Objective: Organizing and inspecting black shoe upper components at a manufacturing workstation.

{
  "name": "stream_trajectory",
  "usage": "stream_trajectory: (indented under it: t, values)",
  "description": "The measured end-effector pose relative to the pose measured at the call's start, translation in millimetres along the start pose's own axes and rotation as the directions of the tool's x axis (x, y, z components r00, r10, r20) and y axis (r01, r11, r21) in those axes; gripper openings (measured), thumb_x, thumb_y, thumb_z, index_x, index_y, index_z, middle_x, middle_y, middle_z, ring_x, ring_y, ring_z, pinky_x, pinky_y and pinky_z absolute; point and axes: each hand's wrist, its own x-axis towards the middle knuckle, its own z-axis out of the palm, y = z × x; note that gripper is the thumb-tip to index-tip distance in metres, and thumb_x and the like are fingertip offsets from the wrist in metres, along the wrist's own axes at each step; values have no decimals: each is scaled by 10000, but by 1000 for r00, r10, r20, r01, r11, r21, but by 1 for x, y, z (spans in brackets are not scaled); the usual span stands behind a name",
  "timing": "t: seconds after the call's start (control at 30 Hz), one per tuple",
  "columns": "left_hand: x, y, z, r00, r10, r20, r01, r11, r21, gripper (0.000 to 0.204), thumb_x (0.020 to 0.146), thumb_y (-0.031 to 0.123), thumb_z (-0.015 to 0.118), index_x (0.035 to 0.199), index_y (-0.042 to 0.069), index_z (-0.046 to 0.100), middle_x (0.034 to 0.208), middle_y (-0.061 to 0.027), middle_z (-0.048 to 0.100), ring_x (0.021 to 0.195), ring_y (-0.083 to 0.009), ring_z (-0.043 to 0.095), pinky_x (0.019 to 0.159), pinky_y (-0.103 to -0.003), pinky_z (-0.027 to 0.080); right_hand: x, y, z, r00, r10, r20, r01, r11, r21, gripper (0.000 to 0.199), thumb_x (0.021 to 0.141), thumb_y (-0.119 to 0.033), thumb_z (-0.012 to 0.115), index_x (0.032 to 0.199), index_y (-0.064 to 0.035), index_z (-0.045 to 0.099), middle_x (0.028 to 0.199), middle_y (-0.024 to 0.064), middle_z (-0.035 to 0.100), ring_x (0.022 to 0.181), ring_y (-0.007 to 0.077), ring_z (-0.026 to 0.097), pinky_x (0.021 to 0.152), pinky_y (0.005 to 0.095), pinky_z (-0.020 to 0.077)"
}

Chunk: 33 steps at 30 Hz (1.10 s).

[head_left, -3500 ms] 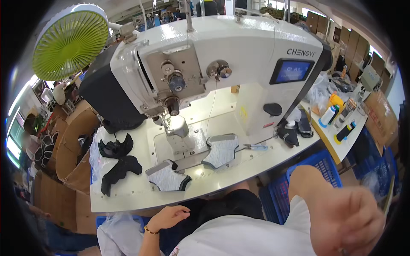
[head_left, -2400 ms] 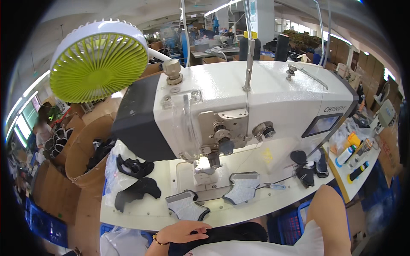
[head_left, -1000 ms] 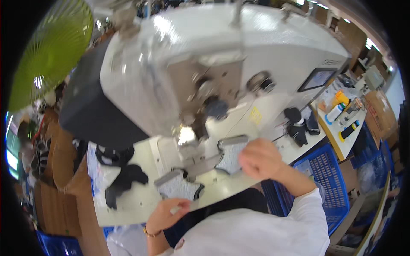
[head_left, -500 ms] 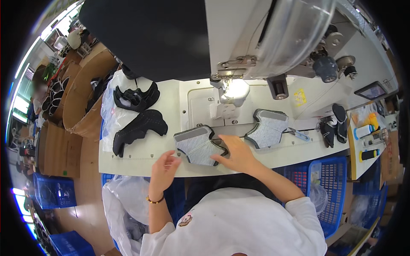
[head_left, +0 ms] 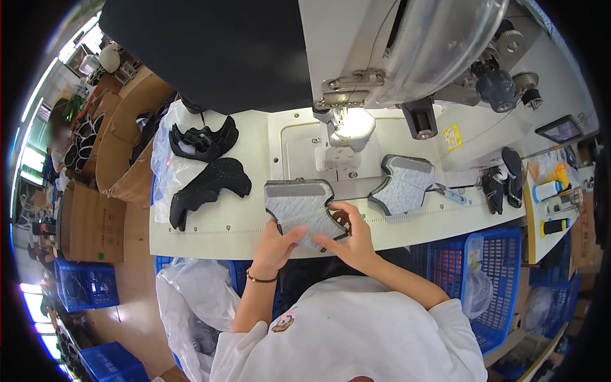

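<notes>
A grey fabric piece [head_left: 305, 205] with dark edges and a flared outline lies near the front of the sewing machine table, in front of the needle area. My left hand [head_left: 275, 247] grips its lower left edge, thumb on top and fingers hidden underneath. On the right edge, my right hand [head_left: 354, 240] holds the same piece, its fingers curled round the dark rim. To the right rests a similar grey stack [head_left: 402, 186], apart from my hands, with small blue-handled snips [head_left: 450, 193] beside it. Above stands the sewing machine [head_left: 350, 130] with its lamp lit.
Black curved shoe-like parts [head_left: 209, 190] and another black part [head_left: 203, 139] lie at the left of the table. More black pieces [head_left: 501, 184] sit at the right end. A blue basket [head_left: 487, 286] and a white plastic bag [head_left: 197, 299] flank me below the table edge.
My left hand has moved right and taken hold of the grey piece's left edge. The piece has turned slightly, and my right hand has closed further round its right edge.
</notes>
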Motion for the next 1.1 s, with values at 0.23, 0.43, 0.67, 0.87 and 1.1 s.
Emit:
stream_trajectory:
  t: [0.23, 0.43, 0.67, 0.87, 1.1]
  values:
    - [-5, 1, 13, 973, 228, -40, -207, 934, 291, 543, 700, 44, 688, 1143, -68, 396, 1052, -112, 527, 922, -138, 535, 771, -253, 457, 10, 0, -9, 944, -331, 19, 329, 930, -163, 316, 726, -55, 650, 1025, -54, 548, 878, 95, 506, 741, 209, 525, 637, 282, 434]
    - [-9, 6, 19, 958, 286, 24, -266, 856, 443, 496, 699, 80, 703, 1088, -86, 444, 962, -97, 565, 855, -119, 546, 732, -235, 458, 19, 7, -6, 885, -462, 58, 461, 850, -256, 245, 676, -1, 644, 900, -25, 547, 833, 101, 501, 707, 229, 529, 597, 288, 440]
    - [-9, 3, 20, 929, 368, -39, -263, 730, 631, 472, 678, 165, 718, 993, -106, 496, 818, -100, 592, 752, -117, 553, 678, -253, 460, 11, -5, 1, 813, -534, 232, 535, 529, -659, 257, 660, 4, 598, 907, 27, 532, 859, 130, 542, 729, 271, 554, 608, 326, 456]
    - [-4, 3, 17, 903, 429, -15, -243, 540, 806, 479, 674, 191, 690, 978, -128, 502, 751, -144, 585, 688, -128, 535, 613, -272, 449, 24, 1, -8, 846, -495, 199, 528, 717, -455, 140, 749, -51, 550, 880, -12, 522, 857, 118, 533, 717, 229, 543, 666, 330, 438]
    - [4, 6, 0, 986, 112, -121, -76, 961, 267, 386, 717, 56, 568, 1059, -108, 497, 898, -126, 601, 746, -156, 571, 685, -262, 460, 15, -13, -38, 898, -181, 402, 20, 928, 373, 75, 829, -71, 540, 894, -41, 520, 780, 5, 486, 675, 115, 457, 623, 221, 375]
